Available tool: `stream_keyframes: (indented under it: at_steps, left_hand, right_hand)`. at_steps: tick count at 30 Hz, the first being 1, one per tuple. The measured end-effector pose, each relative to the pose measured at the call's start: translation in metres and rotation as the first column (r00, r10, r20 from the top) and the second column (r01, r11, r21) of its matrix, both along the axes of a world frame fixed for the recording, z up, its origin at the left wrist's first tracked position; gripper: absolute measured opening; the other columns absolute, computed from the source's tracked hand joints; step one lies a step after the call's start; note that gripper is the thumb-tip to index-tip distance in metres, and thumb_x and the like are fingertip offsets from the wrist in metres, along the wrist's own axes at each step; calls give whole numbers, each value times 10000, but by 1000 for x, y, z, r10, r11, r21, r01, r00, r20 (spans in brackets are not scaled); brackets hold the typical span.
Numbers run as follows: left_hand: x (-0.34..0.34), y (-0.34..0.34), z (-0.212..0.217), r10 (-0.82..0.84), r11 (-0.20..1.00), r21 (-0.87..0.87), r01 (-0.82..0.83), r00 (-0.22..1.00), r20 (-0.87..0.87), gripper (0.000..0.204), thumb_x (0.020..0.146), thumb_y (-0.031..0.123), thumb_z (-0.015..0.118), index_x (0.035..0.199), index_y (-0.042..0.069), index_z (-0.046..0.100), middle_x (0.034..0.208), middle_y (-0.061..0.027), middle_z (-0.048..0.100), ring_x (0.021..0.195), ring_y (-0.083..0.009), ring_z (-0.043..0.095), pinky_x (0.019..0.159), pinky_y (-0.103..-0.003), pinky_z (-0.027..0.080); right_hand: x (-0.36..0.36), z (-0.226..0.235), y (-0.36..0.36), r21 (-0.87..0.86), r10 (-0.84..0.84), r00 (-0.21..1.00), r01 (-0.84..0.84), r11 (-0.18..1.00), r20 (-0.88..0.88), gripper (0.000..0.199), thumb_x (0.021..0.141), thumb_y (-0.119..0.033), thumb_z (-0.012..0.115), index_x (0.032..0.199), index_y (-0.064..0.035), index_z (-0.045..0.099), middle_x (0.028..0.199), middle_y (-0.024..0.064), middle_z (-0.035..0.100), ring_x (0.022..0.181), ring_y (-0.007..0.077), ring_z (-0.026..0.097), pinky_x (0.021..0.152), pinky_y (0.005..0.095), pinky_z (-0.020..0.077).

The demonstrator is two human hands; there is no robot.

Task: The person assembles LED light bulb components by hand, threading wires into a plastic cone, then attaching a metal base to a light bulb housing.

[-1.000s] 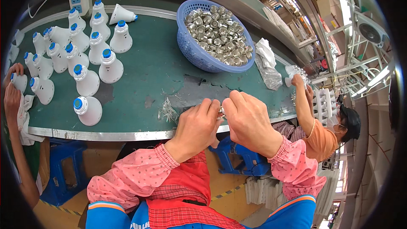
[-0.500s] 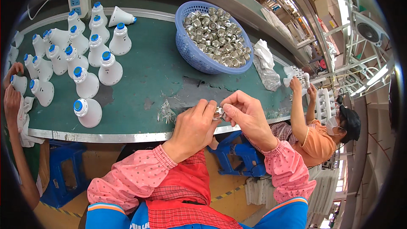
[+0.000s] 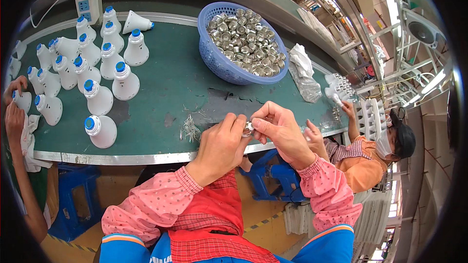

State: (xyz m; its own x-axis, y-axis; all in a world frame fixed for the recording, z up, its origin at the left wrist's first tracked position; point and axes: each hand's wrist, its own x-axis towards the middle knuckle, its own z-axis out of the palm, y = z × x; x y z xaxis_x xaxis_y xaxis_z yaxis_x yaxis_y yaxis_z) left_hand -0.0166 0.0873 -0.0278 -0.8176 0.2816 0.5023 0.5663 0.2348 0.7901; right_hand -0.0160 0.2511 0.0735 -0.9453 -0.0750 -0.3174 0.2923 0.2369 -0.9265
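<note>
Close to the table's front edge, my left hand (image 3: 220,142) is closed round a small silver metal bulb cap (image 3: 247,129), mostly covered by fingers. On its right side my right hand (image 3: 282,134) pinches at the same cap with thumb and forefinger. Whether anything smaller sits between those fingertips is hidden. Just left of my hands, thin metal pins (image 3: 190,129) lie in a loose heap on the green tabletop (image 3: 161,87). Beyond them a blue perforated basket (image 3: 214,61) is heaped with silver screw caps (image 3: 248,41).
White bulb housings with blue tops (image 3: 101,131) stand in a cluster at left; one lies on its side (image 3: 137,22). A clear plastic bag with white cloth (image 3: 304,70) lies right of the basket. Co-workers' hands show at far left (image 3: 14,112) and at right (image 3: 316,139).
My hands stay on the cap, with the right fingers shifted slightly. The co-worker at right has lowered one hand toward the table's front edge. The view has moved a little.
</note>
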Motion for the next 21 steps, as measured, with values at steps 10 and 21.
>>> stream_keyframes:
  at_steps: [10,21]
  left_hand:
    - [-1,1,3,-11,1000,-11,11,999,-31,414,829,89,753,1188,-19,577,981,-154,582,800,-362,684,644,-439,558]
    - [-1,0,1,-5,999,-39,4,999,-39,415,832,75,739,1209,-5,585,990,-148,582,784,-372,692,639,-445,558]
  right_hand:
    - [-1,-1,2,-84,28,1000,-27,996,6,134,974,-90,692,982,-16,580,874,53,650,706,74,589,600,220,478]
    - [13,-17,7,-190,-49,996,35,981,-70,176,1007,-145,674,1051,0,585,929,68,646,793,126,652,636,268,525]
